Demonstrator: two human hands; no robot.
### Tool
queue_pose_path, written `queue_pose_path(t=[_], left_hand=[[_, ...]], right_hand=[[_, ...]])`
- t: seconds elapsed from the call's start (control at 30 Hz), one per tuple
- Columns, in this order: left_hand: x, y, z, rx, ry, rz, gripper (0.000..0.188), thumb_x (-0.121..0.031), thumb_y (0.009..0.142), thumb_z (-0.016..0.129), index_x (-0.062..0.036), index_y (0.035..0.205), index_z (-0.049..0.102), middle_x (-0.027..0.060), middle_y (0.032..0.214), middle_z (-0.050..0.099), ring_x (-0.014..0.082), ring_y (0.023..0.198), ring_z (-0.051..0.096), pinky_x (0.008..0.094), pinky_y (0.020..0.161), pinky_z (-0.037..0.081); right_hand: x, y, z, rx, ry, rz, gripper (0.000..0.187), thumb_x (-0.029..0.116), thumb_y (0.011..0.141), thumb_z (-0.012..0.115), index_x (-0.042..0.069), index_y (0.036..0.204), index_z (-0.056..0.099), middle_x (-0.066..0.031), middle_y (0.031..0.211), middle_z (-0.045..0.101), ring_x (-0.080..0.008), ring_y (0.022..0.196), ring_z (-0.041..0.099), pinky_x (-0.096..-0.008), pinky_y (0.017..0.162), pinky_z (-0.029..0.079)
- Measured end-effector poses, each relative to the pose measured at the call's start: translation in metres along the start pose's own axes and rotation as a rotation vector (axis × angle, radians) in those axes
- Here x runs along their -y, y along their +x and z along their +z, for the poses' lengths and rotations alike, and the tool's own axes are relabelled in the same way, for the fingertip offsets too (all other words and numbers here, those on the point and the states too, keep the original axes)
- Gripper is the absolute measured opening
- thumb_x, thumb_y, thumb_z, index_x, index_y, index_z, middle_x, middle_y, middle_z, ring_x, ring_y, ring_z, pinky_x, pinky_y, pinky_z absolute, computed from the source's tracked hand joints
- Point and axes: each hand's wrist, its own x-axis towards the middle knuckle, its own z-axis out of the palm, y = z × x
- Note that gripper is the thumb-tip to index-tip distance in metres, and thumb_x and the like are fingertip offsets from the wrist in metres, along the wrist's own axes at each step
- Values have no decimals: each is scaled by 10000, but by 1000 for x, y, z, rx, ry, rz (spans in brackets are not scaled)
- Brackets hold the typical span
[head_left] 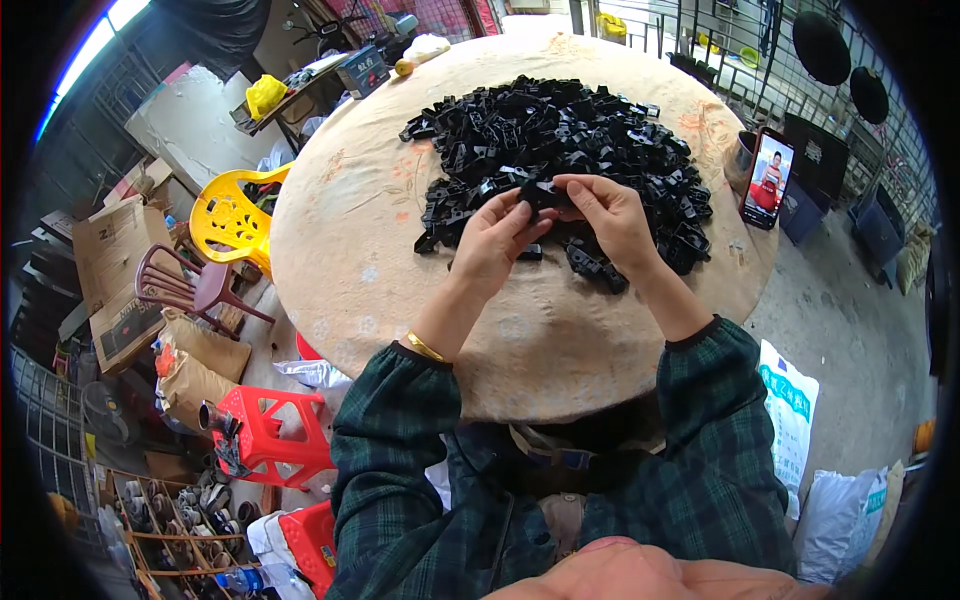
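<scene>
My L hand (pixel 488 242) & R hand (pixel 622 228) are close together, fingertips of both pinching a small black part (pixel 541 194) btwn them, over the near side of the black pile (pixel 560 130) on the round table (pixel 345 245). Its long axis looks approx. side to side, but fingers hide much of it; can't tell which end's the front. Phone (pixel 768 180) leans upright, R edge.

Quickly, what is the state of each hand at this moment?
Left hand: closed, holding a small black plastic-looking piece.
Right hand: closed, fingers pinching the same piece from its right side.
</scene>
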Motion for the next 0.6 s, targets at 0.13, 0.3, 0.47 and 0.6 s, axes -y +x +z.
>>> queue_pose_path(t=[0.13,0.3,0.47,0.6], left_hand=[[5,-3,3,33,9,13,320,-71,914,532,17,1212,457,86,1084,572,161,931,597,286,831,529],[10,-1,3,4,170,188,366,-42,878,573,2,1218,445,99,1066,584,146,938,592,283,843,513],[11,-5,7,31,193,184,372,-45,872,585,-9,1212,438,98,1081,584,159,969,588,293,866,503],[10,-8,14,5,291,252,293,-46,887,561,3,1162,471,93,1045,600,131,906,597,271,842,508]], right_hand=[[-4,-1,9,-63,48,-152,290,11,880,569,-43,1165,551,-97,1026,637,-120,921,610,-244,824,507],[-5,-6,10,-77,-149,-155,338,-31,850,592,-43,1183,531,-108,1045,628,-123,958,599,-246,859,488],[-3,-12,19,-161,-163,-281,306,-37,839,603,-44,1141,549,-107,1034,633,-126,949,604,-239,853,484],[-3,-12,16,-127,-341,-323,326,-50,807,625,-26,1126,561,-104,1035,634,-138,950,609,-251,842,491]])
